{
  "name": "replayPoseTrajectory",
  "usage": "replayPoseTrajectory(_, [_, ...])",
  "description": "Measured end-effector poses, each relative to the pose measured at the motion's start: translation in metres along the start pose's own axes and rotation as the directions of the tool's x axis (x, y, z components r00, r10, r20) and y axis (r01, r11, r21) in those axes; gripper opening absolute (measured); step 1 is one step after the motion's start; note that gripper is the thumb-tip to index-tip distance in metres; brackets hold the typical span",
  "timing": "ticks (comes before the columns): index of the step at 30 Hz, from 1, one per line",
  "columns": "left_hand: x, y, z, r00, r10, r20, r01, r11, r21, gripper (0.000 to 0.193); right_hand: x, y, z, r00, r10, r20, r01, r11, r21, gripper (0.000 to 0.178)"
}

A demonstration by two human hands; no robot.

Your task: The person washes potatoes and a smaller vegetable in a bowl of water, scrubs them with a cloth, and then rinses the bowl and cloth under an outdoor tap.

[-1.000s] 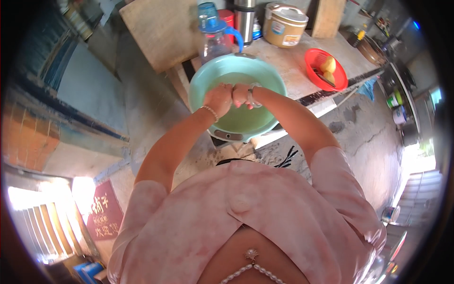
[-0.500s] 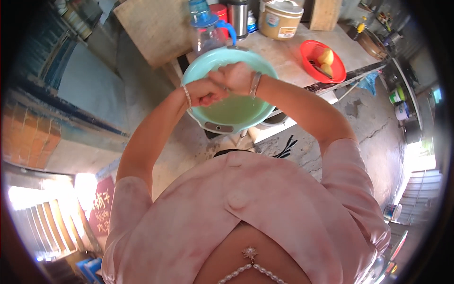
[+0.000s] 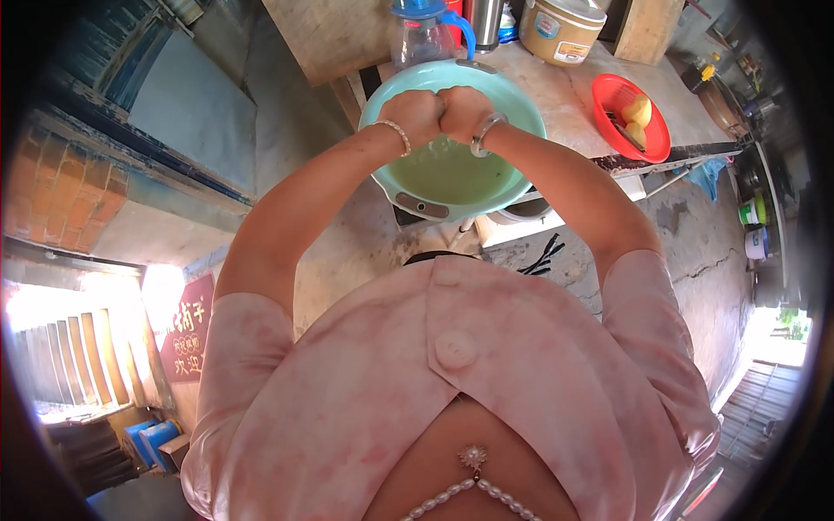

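Note:
A pale turquoise basin (image 3: 525,124) with greenish, cloudy water (image 3: 452,184) stands at the edge of a worktop. Over its far half, my left hand (image 3: 414,116) and my right hand (image 3: 464,112) are closed into fists, knuckles up, pressed side by side. Anything inside the fingers is hidden beneath the hands. A beaded bracelet circles my left wrist, and a silvery bangle sits on my right. To the right of the basin is a red plastic basket (image 3: 662,144) holding pale yellow, peeled-looking pieces (image 3: 638,111) and a dark slim tool.
Behind the basin stand a clear jug (image 3: 422,42) with blue lid and handle, a steel flask (image 3: 483,24) and a tan lidded pot (image 3: 556,36). A wooden board (image 3: 320,36) leans at the back left. Black straps (image 3: 542,258) lie below the worktop.
The hands were blurred and overlapping, the left lower and turned palm-side; now they are level, side by side, knuckles up. The view has shifted, so the basin and worktop appear farther right and higher.

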State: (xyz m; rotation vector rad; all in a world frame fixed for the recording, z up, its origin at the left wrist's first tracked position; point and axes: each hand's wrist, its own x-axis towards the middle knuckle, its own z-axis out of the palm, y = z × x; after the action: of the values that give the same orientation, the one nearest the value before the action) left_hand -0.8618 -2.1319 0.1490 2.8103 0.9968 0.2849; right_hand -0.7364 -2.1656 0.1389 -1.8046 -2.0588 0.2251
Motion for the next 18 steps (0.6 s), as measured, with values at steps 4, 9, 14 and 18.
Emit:
replayPoseTrajectory(4, [0.001,0.006,0.004,1.0,-0.001,-0.013,0.002,0.994,0.11,0.024,-0.007,0.011,0.008,0.971,0.147,0.189,-0.204,0.921,0.331,0.017])
replayPoseTrajectory(9, [0.002,-0.013,0.036,0.996,0.085,-0.017,-0.078,0.969,0.235,0.026,-0.022,0.02,0.002,0.78,0.126,0.613,-0.554,0.597,0.58,0.03])
replayPoseTrajectory(14, [-0.04,-0.057,0.03,0.808,0.012,-0.589,0.038,0.997,0.072,0.029,-0.037,0.039,-0.033,0.904,0.056,0.423,-0.246,0.879,0.409,0.052])
replayPoseTrajectory(18, [-0.078,-0.088,0.018,0.721,-0.44,-0.535,0.204,0.873,-0.442,0.028,-0.069,0.118,-0.027,0.928,0.083,-0.364,-0.186,0.948,-0.258,0.072])
